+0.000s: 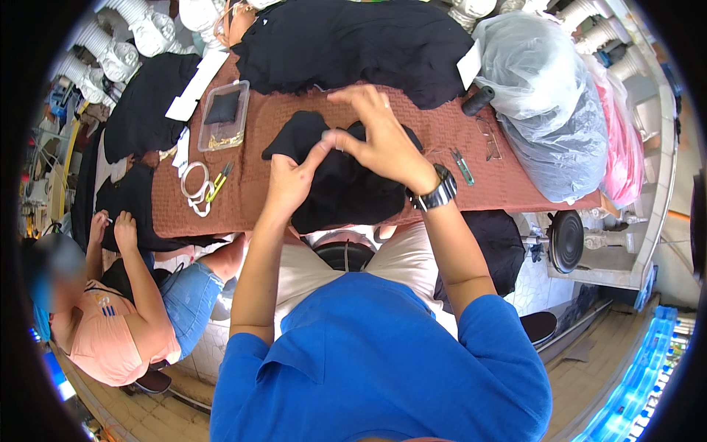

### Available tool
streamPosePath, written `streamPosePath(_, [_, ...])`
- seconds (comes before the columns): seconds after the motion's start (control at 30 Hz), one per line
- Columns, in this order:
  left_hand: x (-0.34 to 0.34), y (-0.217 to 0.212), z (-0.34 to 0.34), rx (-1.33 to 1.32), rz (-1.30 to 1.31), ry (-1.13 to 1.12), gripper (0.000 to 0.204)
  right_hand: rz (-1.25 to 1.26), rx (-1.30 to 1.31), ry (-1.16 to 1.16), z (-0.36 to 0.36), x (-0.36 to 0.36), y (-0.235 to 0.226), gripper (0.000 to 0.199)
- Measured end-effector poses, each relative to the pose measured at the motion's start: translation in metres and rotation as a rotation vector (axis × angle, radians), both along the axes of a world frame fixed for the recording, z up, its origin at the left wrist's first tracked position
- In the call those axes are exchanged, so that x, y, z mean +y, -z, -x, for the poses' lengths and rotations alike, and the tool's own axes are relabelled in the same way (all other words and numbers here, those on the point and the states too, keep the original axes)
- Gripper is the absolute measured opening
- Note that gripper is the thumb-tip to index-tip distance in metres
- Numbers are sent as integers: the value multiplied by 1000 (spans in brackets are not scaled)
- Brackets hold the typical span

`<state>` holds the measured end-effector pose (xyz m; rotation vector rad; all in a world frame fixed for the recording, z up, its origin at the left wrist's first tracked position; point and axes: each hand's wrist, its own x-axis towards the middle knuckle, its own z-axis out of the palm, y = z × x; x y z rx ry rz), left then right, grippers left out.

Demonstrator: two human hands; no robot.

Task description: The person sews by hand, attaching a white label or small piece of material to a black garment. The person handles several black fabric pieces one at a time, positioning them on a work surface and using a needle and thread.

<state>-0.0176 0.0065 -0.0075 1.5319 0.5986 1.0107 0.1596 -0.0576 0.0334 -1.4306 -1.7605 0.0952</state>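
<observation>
A black piece of cloth (346, 193) lies on the brown textured table cover (442, 132) in front of me. My left hand (291, 180) rests on the cloth's left part, its thumb raised and pinching a fold. My right hand (379, 140), with a dark wristwatch (438, 193) on the wrist, arches over the cloth's top and meets the left thumb at the same fold. Both hands grip the black fabric.
A large black fabric pile (353, 44) lies at the table's far side. A clear tray (224, 114), a white tape loop and yellow snips (219, 183) sit left. Green snips (462, 166), a black spool (479, 99) and plastic bags (545, 103) are right. Another person (125, 309) sits at the left.
</observation>
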Motion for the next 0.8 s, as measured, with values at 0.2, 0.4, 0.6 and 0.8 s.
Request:
streamPosePath(0.2, [25,-32,4,251,12,440,39,494,680,-432,-36,42,20,46])
streamPosePath(0.4, [62,-25,10,439,-164,190,28,584,885,-423,-38,44,27,23])
streamPosePath(0.6, [33,1,-4,338,-491,-432,27,250,839,-173,-41,45,16,13])
streamPosePath(0.8, [11,-1,-3,-239,1199,465,82,24,188,-174,1,11,9,20])
